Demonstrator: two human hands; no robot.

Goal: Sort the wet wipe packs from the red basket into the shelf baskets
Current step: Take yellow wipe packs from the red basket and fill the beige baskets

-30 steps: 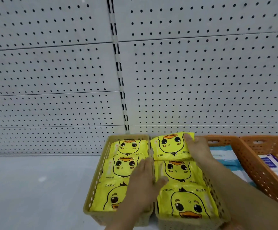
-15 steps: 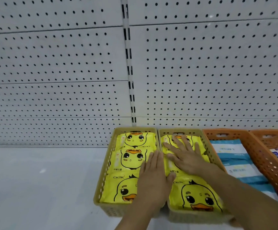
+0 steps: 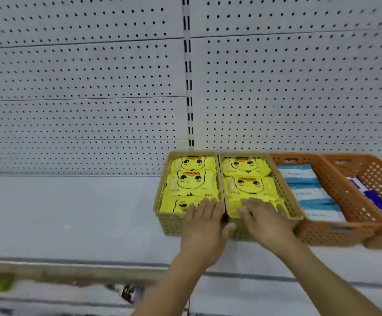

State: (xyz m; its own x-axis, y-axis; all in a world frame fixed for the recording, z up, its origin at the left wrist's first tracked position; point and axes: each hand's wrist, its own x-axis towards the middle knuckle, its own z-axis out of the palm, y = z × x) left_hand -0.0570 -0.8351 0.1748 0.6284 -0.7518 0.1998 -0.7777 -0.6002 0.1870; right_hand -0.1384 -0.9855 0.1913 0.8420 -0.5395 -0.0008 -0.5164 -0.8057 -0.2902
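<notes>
Glossy yellow film packs [image 3: 192, 179] fill perforated matt plastic tan baskets [image 3: 169, 222]; orange baskets [image 3: 335, 233] share the lattice plastic. Behind, a matt painted metal pegboard [image 3: 82, 87] and smooth shelf [image 3: 71, 213].

Two tan baskets [image 3: 162, 215], two orange [image 3: 335, 192].

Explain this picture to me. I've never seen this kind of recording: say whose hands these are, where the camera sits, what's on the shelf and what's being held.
No machine here: a person wears a camera on the head, looking forward and down. The left hand and right hand lie flat and open, holding nothing, at the near ends of two tan baskets full of yellow duck-print wipe packs. Right of these stand two orange baskets: one with blue-and-white packs, the other with darker blue packs, partly cut off. All stand on a grey shelf before a pegboard wall. The red basket isn't in view.
</notes>
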